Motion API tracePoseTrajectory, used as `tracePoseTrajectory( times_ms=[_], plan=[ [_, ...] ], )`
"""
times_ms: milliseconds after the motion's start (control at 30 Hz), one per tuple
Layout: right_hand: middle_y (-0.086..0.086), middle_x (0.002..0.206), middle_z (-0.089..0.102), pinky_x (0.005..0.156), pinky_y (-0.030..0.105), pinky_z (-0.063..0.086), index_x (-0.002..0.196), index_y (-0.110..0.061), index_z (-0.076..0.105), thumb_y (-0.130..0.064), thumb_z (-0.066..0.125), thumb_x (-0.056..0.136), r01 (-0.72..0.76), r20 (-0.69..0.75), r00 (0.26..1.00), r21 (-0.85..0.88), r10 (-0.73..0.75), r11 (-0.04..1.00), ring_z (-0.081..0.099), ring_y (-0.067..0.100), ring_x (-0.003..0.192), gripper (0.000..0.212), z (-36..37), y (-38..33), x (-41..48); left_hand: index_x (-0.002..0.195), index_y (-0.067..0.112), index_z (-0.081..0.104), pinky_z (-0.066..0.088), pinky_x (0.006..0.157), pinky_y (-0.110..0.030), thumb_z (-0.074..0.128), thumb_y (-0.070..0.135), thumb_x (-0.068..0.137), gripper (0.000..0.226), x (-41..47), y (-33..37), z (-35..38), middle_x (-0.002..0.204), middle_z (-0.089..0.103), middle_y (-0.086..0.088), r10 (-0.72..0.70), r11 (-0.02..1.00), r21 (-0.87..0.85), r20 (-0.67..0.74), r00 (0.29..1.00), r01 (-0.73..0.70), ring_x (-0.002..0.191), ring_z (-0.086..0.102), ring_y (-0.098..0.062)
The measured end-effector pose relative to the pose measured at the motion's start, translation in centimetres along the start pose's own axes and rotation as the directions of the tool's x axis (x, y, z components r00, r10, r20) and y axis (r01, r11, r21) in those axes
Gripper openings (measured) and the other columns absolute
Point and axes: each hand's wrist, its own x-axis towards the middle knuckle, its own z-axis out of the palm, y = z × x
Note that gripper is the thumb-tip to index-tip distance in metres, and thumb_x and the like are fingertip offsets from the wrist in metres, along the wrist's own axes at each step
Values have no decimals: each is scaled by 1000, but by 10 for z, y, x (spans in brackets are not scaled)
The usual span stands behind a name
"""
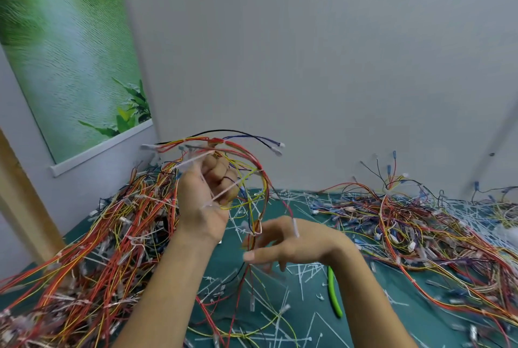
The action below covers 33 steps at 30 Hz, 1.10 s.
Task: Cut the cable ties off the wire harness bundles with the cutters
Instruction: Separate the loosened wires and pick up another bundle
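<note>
Grips the harness (238,143) in the left hand (208,188), raised over the mat (302,305), fingers curled round the wires near the top of the loop. Shows a white tie (224,192) slanting across that palm, uncut. Keeps the right hand (291,244) lower, fingers spread and loose, with no tool in it, close to the strands hanging from the loop; too blurred to tell whether touching them. Leaves the cutters (335,295), green-handled, lying on the mat just beside the right forearm, partly hidden by it. Judged step: sorting the held harness and finding its ties, ahead of a cut. Next move, as a judgement: reach the right hand back for the cutters, take them by the handles, bring the blades to the tie while holding the loop steady with the left hand. Slip one blade under the strap only, clear of the insulation; expect thin wires to crowd the blades, so spread the strands first. Further out: left pile (112,235) of mostly red and orange harnesses, right pile (420,221) of mixed colours, well apart, with cut ties (301,277) strewn on the mat between.
</note>
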Motion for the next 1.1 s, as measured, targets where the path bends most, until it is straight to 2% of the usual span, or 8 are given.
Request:
tracePoseTrajectory(
  times_ms=[133, 267, 467, 567, 700, 833, 933, 1100],
  plan=[
    [13, 91, 75, 58, 29, 51, 106, -3, 73, -30, 58, 106, 64, -38, 997, 76, -61, 995, 67, 22, 65, 31, 1, -4, -3, 49, 27, 34, 19, 36, -22, 45, 29, 100, 52, -7, 6, 3, 47, 23, 11, 14, 996, -85, 6, 1000, -14, 37, 20, -7],
    [-2, 55, 60, 40, 20, 34, 85, -6, 66, -32, 54, 102, 283, -374, 917, 360, -141, 889, 46, 10, 38, 33, -16, -7, -11, 56, 25, 34, 23, 43, -24, 46, 28, 94, 40, -6, 10, -2, 52, 25, 6, 109, 988, -121, 69, 992, -100, 44, 20, -12],
    [0, 51, 53, 23, 12, 25, 70, -12, 58, -26, 61, 90, 416, -423, 906, 887, -10, 200, 36, 3, 23, 24, -54, -11, -31, 52, 24, 37, 27, 45, -25, 42, 38, 102, 52, 2, 4, -12, 51, 24, 6, 116, 993, 27, 68, 991, -118, 45, 23, -14],
    [-5, 57, 50, 25, 15, 30, 80, -11, 59, -28, 57, 90, 443, -443, 896, 894, -22, 59, 40, 4, 25, 20, -62, -6, -34, 46, 24, 43, 39, 46, -26, 47, 48, 100, 58, 2, -2, -14, 47, 32, 5, 128, 954, 262, 78, 989, -145, 42, 35, -17],
    [-1, 72, 65, 30, 9, 33, 98, -8, 67, -25, 62, 89, 509, -541, 839, 818, 57, 270, 50, 1, 36, 20, -61, 3, -35, 47, 13, 59, 49, 54, -23, 62, 38, 93, 52, -1, -11, -14, 47, 56, 0, 295, 662, 680, 151, 944, -315, 44, 50, -14],
    [9, 103, 78, 54, 21, 58, 98, -22, 83, -25, 73, 83, 530, -656, 752, 662, 67, 529, 78, 22, 83, 19, -58, 7, -38, 44, 19, 47, 38, 54, -30, 66, 24, 92, 52, 1, -16, -16, 49, 49, 7, 379, 369, 790, 353, 855, -490, 47, 44, -13],
    [9, 115, 78, 73, 30, 62, 106, -24, 82, -22, 73, 83, 584, -743, 669, 543, 21, 604, 75, 29, 106, 25, -57, 6, -38, 62, 15, 70, 52, 76, -25, 70, 20, 88, 27, 3, -19, -19, 88, 72, 8, 358, 255, 785, 465, 809, -564, 85, 70, -8],
    [1, 116, 78, 87, 26, 61, 107, -23, 82, -2, 67, 94, 636, -859, 499, 277, -111, 721, 71, 18, 116, 29, -54, 6, -34, 93, 20, 75, 44, 91, -8, 71, 28, 92, 9, 7, -22, -23, 113, 67, 15, 331, 135, 816, 497, 802, -562, 109, 62, 3]
  ],
)
